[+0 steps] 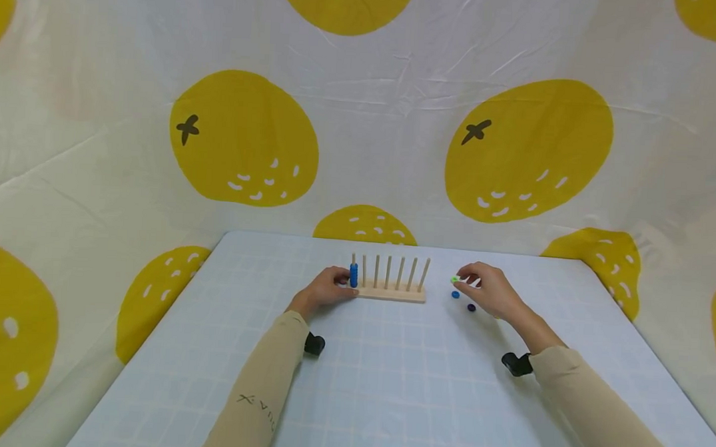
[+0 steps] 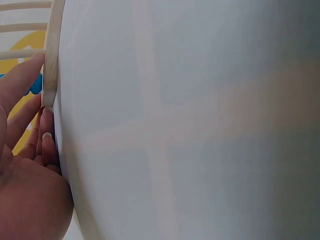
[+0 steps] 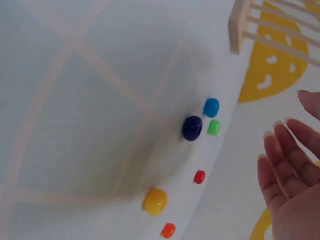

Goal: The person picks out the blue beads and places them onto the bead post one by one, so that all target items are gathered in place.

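Observation:
At the left end of a wooden peg stand (image 1: 391,294), my left hand (image 1: 326,287) grips its base (image 2: 51,55) between thumb and fingers. Blue beads (image 1: 354,275) are stacked on the leftmost peg; the other pegs are bare. Over the table, to the right of the stand, hovers my right hand (image 1: 486,287), its fingers loosely bent and apart in the right wrist view. A green bead (image 3: 214,127) lies on the table beyond a blue bead (image 3: 211,107) and a dark purple bead (image 3: 192,128). In the head view the right fingertips overlap the green bead.
A yellow bead (image 3: 155,201), a red bead (image 3: 199,177) and an orange bead (image 3: 168,230) lie on the table farther right, mostly hidden behind my right hand in the head view. A pale checked cloth (image 1: 363,384) covers the table. Behind hangs a fruit-print curtain (image 1: 391,151).

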The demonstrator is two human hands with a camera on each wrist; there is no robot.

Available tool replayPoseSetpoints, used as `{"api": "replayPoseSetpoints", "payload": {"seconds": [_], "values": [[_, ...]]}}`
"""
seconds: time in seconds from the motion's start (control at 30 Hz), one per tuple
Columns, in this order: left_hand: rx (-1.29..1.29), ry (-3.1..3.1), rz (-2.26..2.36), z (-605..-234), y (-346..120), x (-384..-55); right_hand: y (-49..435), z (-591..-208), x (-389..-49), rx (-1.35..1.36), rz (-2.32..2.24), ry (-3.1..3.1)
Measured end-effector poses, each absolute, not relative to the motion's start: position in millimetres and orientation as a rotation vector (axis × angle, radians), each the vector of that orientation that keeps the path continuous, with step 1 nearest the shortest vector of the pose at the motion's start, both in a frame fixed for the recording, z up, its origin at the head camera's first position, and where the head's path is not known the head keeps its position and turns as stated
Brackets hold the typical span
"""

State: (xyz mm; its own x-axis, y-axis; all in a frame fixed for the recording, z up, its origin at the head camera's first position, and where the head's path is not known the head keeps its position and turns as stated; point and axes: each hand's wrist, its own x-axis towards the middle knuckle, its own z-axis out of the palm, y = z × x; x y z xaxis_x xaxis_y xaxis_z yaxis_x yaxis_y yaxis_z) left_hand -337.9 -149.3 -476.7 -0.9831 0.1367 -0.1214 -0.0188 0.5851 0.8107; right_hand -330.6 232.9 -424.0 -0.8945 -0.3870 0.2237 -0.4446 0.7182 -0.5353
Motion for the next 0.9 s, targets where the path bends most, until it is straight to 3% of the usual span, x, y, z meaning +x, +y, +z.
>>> {"api": "replayPoseSetpoints", "payload": {"seconds": [0.57, 0.9], "values": [[0.083, 2.634, 1.357, -478.6, -149.8, -339.4, 244.1, -460.0, -352.1, 0.553, 0.917, -3.021], [0.096, 2.649, 1.350, -478.5, -149.8, -339.3, 237.9, -460.2, -357.6, 0.569, 0.902, -3.058]]}}
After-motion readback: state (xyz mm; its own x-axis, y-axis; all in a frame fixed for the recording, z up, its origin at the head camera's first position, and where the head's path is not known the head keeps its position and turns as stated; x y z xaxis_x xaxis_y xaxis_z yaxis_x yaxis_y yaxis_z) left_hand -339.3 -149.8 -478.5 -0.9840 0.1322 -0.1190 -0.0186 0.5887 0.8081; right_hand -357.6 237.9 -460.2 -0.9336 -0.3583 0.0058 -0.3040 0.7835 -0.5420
